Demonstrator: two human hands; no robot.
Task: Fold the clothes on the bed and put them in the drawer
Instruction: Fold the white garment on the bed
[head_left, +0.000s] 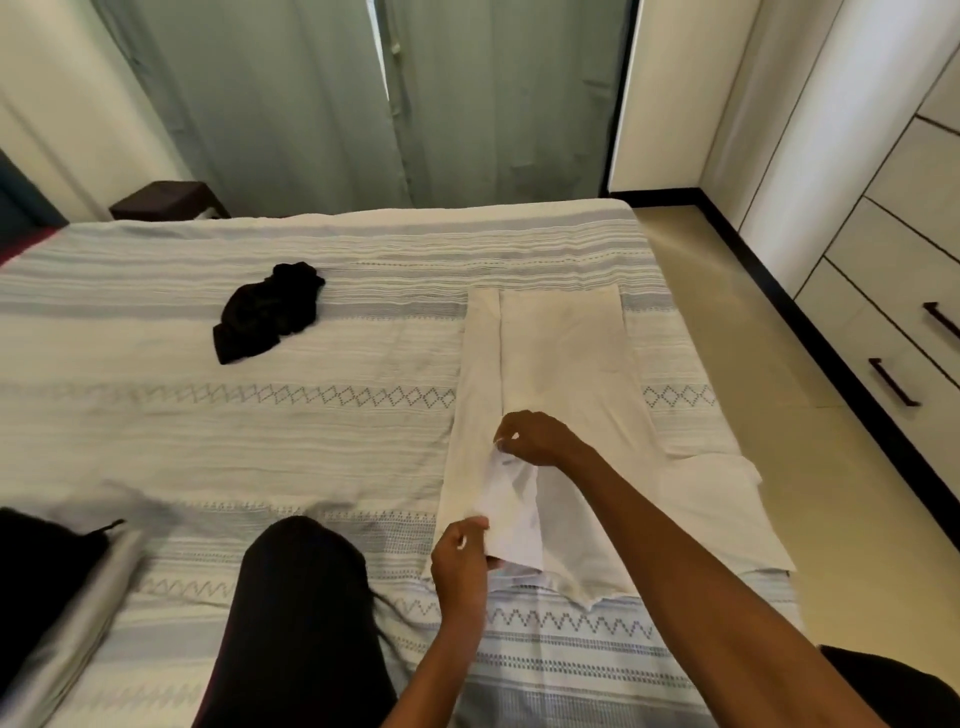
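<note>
while the cream garment (550, 358) is lying flat on the bed (156, 441), the left hand (460, 564) and right hand (535, 439) are both pinching its white fold; a black garment (267, 312) is lying far left.

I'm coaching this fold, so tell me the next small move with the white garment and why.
Probably carry the pinched flap across the white garment and lay it flat. The left hand and right hand each pinch its raised left edge, while the rest lies flat on the bed.
</note>
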